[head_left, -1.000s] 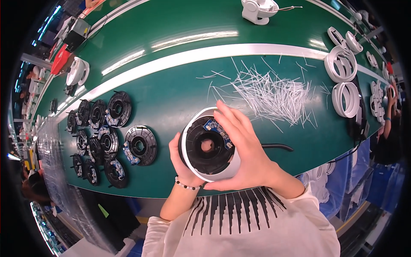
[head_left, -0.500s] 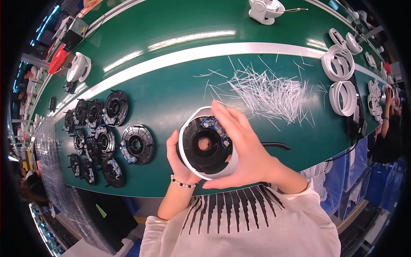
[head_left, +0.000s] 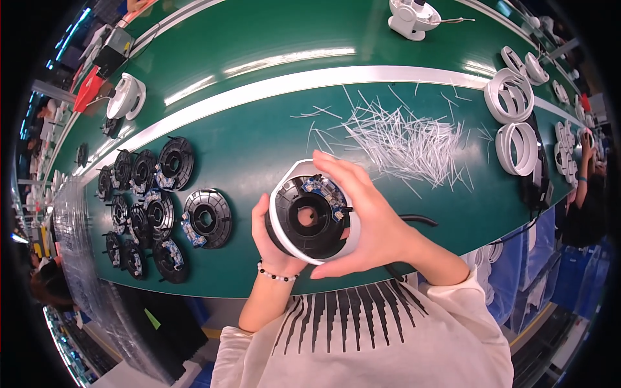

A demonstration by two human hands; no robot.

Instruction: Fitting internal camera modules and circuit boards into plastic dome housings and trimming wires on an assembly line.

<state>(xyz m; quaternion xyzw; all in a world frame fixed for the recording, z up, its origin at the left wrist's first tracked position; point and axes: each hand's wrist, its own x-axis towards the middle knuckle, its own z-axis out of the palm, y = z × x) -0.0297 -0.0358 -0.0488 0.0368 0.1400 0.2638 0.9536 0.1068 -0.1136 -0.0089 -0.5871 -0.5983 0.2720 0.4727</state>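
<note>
In front of my chest I hold a white ring-shaped housing [head_left: 278, 223] with a round black plate [head_left: 292, 226] set inside it. The plate has a centre hole, through which skin shows, and a small blue circuit board [head_left: 325, 192] near its upper right edge. My right hand [head_left: 372, 223] is wrapped round the ring's right side, fingers on top and thumb below. From the left, my left hand [head_left: 265, 236] closes on a dark edge behind the ring, its fingers mostly hidden; a bead bracelet circles that wrist.
Several black plates with blue boards [head_left: 208, 218] stand at the left. A pile of thin white strips [head_left: 407, 139] lies beyond my hands. White rings [head_left: 517, 149] stand at the right, near a black cable [head_left: 419, 220]. White swivel housings [head_left: 414, 18] sit on the far green strip.
The ring and plate have tilted slightly, and a small black peg now shows at the plate's right. Beyond the white rail, the white swivel housings have shifted right.
</note>
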